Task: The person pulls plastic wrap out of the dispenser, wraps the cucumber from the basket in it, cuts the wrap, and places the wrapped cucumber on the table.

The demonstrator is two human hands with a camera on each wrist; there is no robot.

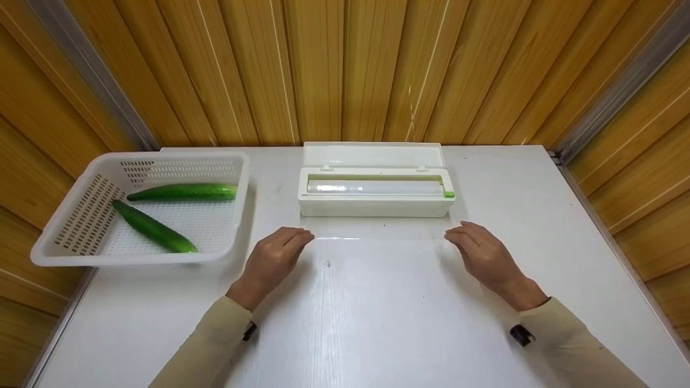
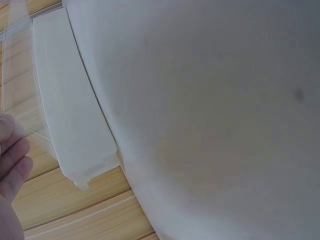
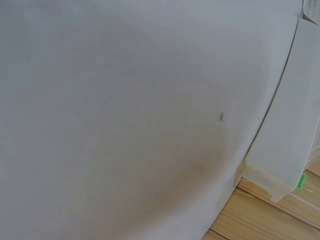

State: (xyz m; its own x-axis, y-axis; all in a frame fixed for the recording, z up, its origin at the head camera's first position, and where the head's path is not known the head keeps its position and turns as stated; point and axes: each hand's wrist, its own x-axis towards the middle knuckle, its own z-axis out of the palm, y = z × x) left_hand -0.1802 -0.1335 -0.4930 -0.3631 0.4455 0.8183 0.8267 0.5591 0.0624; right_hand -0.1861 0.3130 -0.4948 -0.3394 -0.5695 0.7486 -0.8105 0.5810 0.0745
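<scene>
A thin sheet of clear cling film (image 1: pixel 380 238) stretches toward me from a white wrap dispenser (image 1: pixel 377 208) whose lid stands raised at the back. The film's front edge shows as a bright line between my hands. At its left corner my left hand (image 1: pixel 274 257) pinches the film between thumb and fingers; the left wrist view shows those fingers (image 2: pixel 15 160) beside the see-through sheet. My right hand (image 1: pixel 485 257) pinches the right corner, and is out of sight in the right wrist view. Inside the dispenser lies the film roll (image 1: pixel 372 187), with a green slider (image 1: pixel 448 194) at the right end.
To the left stands a white plastic basket (image 1: pixel 145 260) holding two cucumbers, one lying along the back (image 1: pixel 183 192) and one slanting forward (image 1: pixel 153 227). The white table (image 1: pixel 345 323) backs onto a wood-look panel wall (image 1: pixel 345 70), with more panels at both sides.
</scene>
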